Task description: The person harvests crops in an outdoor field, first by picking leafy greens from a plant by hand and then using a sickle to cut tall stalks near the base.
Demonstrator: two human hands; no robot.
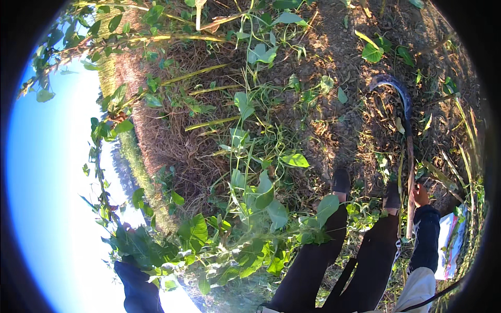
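At the right, my right hand (420,196) is closed round the long wooden handle of a sickle (410,172). Its curved dark blade (399,89) points away from me and hooks to the left above the soil. From the lower left my left sleeve (138,287) reaches up into a bunch of leafy vines (195,235). Leaves cover that hand, so its fingers cannot be made out. A climbing vine (241,141) with heart-shaped leaves runs upward through the middle, in front of the ground.
My shoes (342,181) stand on brown soil (334,57) strewn with dry leaves. Cut straw (167,125) lies to the left, with stalks (209,70) sticking across it. A white printed sack (450,242) lies beside my right arm. Another leafy stem (99,161) rises at the far left.
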